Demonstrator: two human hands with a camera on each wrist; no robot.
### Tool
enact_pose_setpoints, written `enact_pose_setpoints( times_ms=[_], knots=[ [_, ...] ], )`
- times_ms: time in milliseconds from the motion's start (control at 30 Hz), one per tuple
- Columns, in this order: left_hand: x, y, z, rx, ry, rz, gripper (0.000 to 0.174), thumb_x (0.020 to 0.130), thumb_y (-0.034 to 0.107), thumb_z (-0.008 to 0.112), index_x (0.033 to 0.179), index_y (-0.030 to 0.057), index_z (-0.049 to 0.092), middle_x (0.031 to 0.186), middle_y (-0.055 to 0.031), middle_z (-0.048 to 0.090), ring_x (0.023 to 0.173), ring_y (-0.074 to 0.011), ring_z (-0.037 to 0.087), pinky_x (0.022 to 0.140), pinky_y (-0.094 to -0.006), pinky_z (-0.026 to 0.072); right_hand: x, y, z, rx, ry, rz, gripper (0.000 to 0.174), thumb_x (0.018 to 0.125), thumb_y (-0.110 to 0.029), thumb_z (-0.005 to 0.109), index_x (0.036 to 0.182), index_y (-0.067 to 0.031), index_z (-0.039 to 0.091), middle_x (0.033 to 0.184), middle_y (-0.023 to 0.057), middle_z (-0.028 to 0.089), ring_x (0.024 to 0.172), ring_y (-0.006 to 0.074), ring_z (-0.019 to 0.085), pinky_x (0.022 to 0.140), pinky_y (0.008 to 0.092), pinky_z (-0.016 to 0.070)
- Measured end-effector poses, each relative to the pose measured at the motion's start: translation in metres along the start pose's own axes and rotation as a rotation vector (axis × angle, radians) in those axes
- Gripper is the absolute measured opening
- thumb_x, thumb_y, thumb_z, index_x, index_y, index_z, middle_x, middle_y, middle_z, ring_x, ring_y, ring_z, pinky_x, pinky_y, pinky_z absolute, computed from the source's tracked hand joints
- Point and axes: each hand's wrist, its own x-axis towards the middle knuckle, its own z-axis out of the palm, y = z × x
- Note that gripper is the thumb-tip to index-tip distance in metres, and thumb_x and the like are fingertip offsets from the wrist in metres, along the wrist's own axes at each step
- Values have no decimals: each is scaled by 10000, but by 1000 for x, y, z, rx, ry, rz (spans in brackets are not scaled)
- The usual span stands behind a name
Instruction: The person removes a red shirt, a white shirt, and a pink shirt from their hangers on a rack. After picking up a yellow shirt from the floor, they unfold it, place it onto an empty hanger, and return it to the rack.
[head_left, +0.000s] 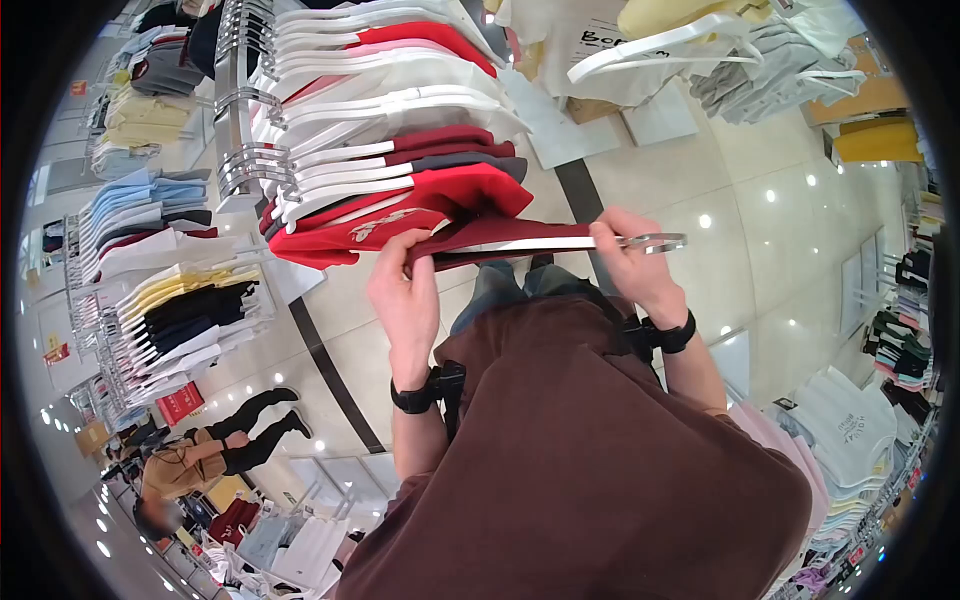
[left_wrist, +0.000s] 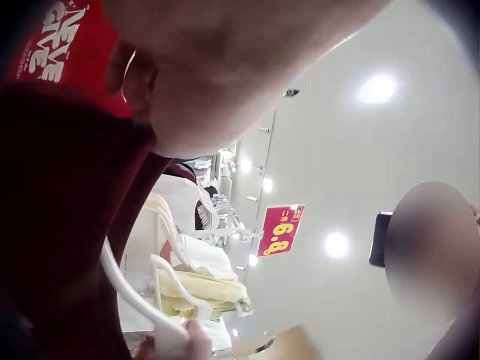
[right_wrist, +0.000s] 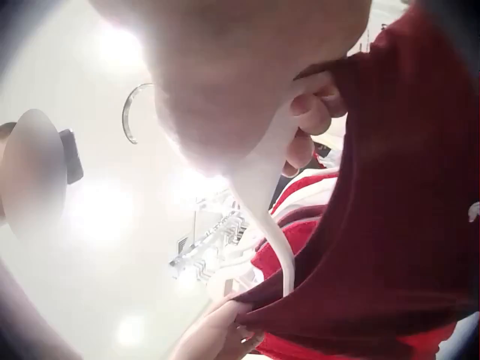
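Observation:
A dark red garment (head_left: 500, 236) hangs on a white hanger (head_left: 540, 243) in front of the person's torso. The left hand (head_left: 405, 290) pinches the garment's cloth at its left end. At the other end, the right hand (head_left: 637, 262) grips the hanger near its metal hook (head_left: 665, 243), which sticks out to the right. The right wrist view shows the curled fingers (right_wrist: 304, 142) round the white hanger (right_wrist: 274, 225), one arm of it reaching into the neckline of the dark red garment (right_wrist: 397, 172). In the left wrist view the cloth (left_wrist: 60, 202) fills the left side.
A metal rail (head_left: 237, 100) with white hangers and red, white and grey garments stands at upper left; a bright red shirt (head_left: 440, 205) hangs right beside the left hand. More racks line both sides. Another person (head_left: 190, 465) is at lower left. A white hanger (head_left: 665, 50) is at upper right.

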Motion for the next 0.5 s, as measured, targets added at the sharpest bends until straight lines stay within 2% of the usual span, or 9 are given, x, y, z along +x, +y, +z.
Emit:
enact_pose_setpoints(
  times_ms=[67, 100, 167, 200, 233, 300, 333, 400, 500],
  knots=[
    [-2, 11, 6, 92, -156, -90, 226, 926, 115, 698, 1138, 59, 757, 906, -147, 739, 715, -200, 666, 734, -404, 548, 2, -22, 10, 28, 31, 17, 204, 970, -161, 781, 857, -32, 669, 696, 59, 592, 617, 176, 511, 572, 347, 415],
    [-1, 14, 27, 55, -140, -71, 226, 926, 115, 698, 1138, 59, 757, 906, -147, 739, 715, -200, 666, 734, -404, 548, 9, -21, 1, -4, 38, -13, 204, 970, -161, 781, 857, -32, 669, 696, 59, 592, 617, 176, 511, 572, 347, 415],
    [-7, 19, 26, 269, -201, -32, 183, 921, 124, 702, 1080, 50, 754, 858, -125, 715, 652, -221, 615, 682, -395, 518, 7, -32, 8, 40, 83, -97, 195, 946, -147, 799, 862, -25, 672, 704, 68, 602, 605, 186, 532, 563, 353, 414],
    [-7, 18, 28, 263, -187, -27, 173, 915, 139, 709, 1052, 40, 750, 848, -99, 713, 639, -235, 593, 657, -387, 497, 10, -35, 2, -66, 19, -69, 190, 955, -166, 793, 878, -35, 679, 708, 73, 629, 612, 193, 576, 565, 351, 427],
    [-8, 19, 29, 262, -187, -33, 173, 915, 139, 709, 1052, 40, 750, 848, -99, 713, 639, -235, 593, 657, -387, 497, 14, -39, 0, -66, 14, -66, 190, 955, -166, 793, 878, -35, 679, 708, 73, 629, 612, 193, 576, 565, 351, 427],
    [-7, 23, 27, 174, -181, -63, 198, 938, 179, 732, 1078, 41, 758, 851, -89, 720, 642, -219, 591, 658, -377, 497, 23, -47, -2, -270, -216, -4, 212, 1018, -215, 742, 933, -30, 680, 748, 48, 638, 639, 151, 545, 601, 328, 438],
    [-7, 29, 25, 175, -181, -63, 198, 938, 179, 732, 1078, 41, 758, 851, -89, 720, 642, -219, 591, 658, -377, 497, 25, -50, -2, -269, -216, -4, 212, 1018, -215, 742, 933, -30, 680, 748, 48, 638, 639, 151, 545, 601, 328, 438],
    [-6, 42, 19, 169, -247, -85, 207, 973, 201, 743, 1099, 37, 764, 842, -73, 717, 663, -201, 586, 665, -359, 494, 31, -55, -1, -132, -218, 112, 230, 1031, -248, 737, 958, -36, 684, 771, 38, 650, 669, 137, 543, 619, 327, 445],
    [-14, 36, 14, 14, -199, -58, 200, 1003, 202, 741, 1098, 28, 769, 890, -81, 731, 714, -193, 595, 683, -341, 496, 36, -49, -9, -11, -175, 75, 249, 1047, -268, 721, 980, -31, 682, 790, 21, 658, 706, 116, 537, 640, 320, 446]
  ],
)
